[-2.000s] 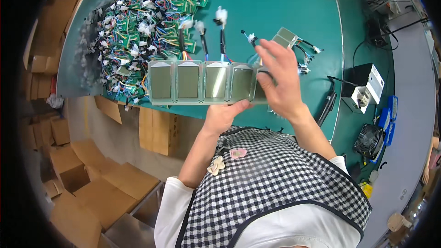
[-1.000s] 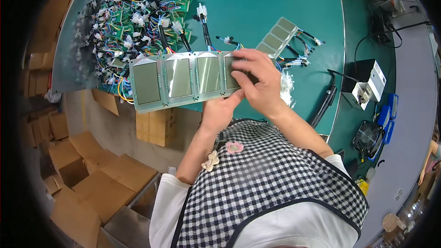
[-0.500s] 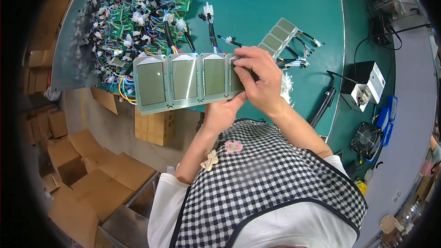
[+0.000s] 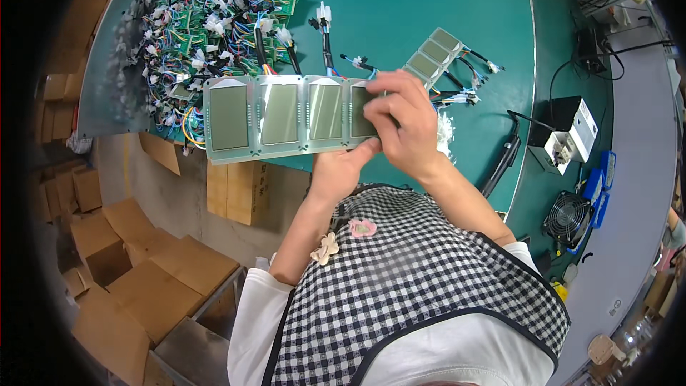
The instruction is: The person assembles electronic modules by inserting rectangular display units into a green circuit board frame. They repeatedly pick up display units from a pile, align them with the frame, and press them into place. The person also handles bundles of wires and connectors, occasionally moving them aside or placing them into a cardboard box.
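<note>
A green-topped workbench [image 4: 429, 0] stands above brown cardboard boxes [image 4: 136, 271] on the floor. Above the bench's near edge, both hands hold a flat strip of four grey-green display panels [image 4: 286, 118] in one pale frame. The right hand [image 4: 404, 125] is clamped over the strip's right end, covering the fourth panel; the left hand [image 4: 343, 168] grips the lower edge from beneath. Beyond the grip lies a second, smaller four-panel strip [image 4: 432, 57] with wire leads. Left of it, a heap of green circuit boards [image 4: 214, 21] with coloured wiring.
</note>
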`<action>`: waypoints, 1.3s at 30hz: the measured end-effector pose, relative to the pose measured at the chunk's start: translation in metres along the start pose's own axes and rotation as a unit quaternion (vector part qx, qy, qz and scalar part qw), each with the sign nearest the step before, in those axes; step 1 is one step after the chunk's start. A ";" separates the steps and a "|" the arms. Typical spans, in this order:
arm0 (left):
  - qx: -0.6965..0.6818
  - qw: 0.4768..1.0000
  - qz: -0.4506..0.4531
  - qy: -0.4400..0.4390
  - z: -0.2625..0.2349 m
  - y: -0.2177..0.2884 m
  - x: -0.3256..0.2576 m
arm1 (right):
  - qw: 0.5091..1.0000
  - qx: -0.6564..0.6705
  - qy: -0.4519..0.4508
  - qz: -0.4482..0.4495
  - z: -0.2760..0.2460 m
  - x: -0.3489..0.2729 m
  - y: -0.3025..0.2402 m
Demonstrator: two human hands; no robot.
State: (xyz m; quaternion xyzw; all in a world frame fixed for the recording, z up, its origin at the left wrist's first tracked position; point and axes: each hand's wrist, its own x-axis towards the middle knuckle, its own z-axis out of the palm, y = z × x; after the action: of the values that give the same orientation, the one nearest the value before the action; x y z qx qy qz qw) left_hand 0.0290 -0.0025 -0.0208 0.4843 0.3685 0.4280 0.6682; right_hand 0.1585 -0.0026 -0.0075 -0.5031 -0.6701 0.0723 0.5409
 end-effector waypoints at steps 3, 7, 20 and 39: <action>-0.019 0.996 -0.089 0.010 -0.023 0.001 0.005 | 0.993 0.073 -0.031 0.083 -0.036 -0.022 -0.018; -0.093 0.994 -0.037 0.051 -0.026 0.013 0.009 | 0.896 -0.083 -0.043 0.435 -0.049 -0.132 0.086; -0.062 0.997 -0.035 0.001 -0.008 0.021 0.008 | 0.982 -0.148 -0.099 0.071 -0.035 0.002 0.007; -0.039 0.998 -0.027 -0.038 -0.017 0.025 0.005 | 0.991 -0.131 -0.041 0.007 -0.023 -0.008 0.012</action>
State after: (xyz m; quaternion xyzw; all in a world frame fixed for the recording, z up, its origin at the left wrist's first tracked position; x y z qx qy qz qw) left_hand 0.0101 0.0118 -0.0017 0.4634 0.3393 0.4051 0.7114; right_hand 0.1828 -0.0127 -0.0109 -0.5710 -0.6917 0.0084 0.4421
